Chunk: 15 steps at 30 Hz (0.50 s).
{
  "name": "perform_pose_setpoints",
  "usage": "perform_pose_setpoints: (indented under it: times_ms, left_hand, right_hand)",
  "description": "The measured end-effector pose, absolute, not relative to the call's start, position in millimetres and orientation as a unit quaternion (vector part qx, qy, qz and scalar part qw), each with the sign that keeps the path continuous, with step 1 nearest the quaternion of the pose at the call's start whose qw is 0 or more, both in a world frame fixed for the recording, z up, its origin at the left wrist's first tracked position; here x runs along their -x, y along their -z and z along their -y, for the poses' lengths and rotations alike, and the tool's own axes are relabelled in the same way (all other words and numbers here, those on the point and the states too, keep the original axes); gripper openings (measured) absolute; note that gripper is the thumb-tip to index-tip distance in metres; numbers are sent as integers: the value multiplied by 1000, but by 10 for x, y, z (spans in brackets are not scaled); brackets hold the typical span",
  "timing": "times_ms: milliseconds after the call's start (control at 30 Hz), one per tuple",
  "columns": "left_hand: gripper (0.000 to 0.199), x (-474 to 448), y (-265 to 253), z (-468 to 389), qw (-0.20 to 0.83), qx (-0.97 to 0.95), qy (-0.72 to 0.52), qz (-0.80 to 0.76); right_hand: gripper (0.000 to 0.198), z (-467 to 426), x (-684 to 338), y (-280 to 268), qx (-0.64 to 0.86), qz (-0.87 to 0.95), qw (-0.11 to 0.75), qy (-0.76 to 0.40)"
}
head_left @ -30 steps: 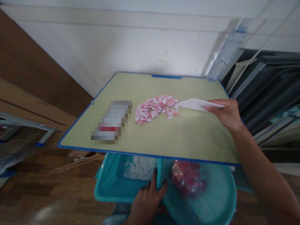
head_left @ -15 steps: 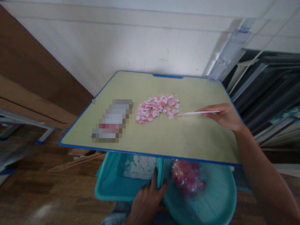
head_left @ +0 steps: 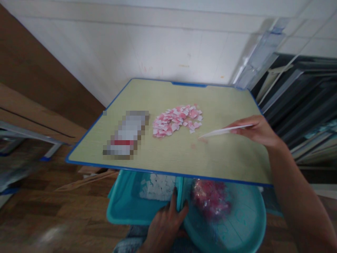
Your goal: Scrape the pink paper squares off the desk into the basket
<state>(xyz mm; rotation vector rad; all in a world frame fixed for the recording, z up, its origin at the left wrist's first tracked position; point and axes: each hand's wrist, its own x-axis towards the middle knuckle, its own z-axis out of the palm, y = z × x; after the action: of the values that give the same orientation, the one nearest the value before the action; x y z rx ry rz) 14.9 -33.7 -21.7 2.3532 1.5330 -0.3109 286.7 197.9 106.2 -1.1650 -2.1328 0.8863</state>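
In my right hand (head_left: 256, 130) is a thin flat white card (head_left: 223, 131), held between thumb and fingers, its left tip low over the pale yellow board (head_left: 147, 95). Left of that tip lies a curved heap of small pink and white square pieces (head_left: 171, 121), apart from the card. Faint pink smudges mark the board near the tip. Below the board, my left hand (head_left: 167, 221) is at the adjoining rims of a teal tub (head_left: 123, 211) and a round teal basket (head_left: 252, 218), thumb on the basket side and index finger on the tub side, seemingly gripping them.
A pixelated oblong thing (head_left: 127, 133) lies on the board's left. White pieces (head_left: 159, 186) are in the tub; a clear bag of reddish pieces (head_left: 210, 198) is in the basket. A white wall (head_left: 168, 49) stands behind, brown boxes (head_left: 47, 80) left, dark stacked panels (head_left: 308, 88) right.
My right hand has shifted slightly right, and the card has tilted to show more of its face. Its tip has moved away from the pieces. My left hand stays put.
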Motion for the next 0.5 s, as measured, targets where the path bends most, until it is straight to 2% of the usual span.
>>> perform_pose_setpoints:
  times_ms: [133,367,500]
  left_hand:
    - [80,-154,222,339,154,-823,104,-537]
    - [79,-156,208,356,147,-824,92,-540]
    - [78,-158,214,357,143,-825,95,-538]
  right_hand:
    - [25,-1985,-2842,-1038,447,780,305,-314]
    - [19,-1977,-2787,-1068,381,811,245,-371]
    - [16,-1915,-2796,-1127,329,810,284,-394]
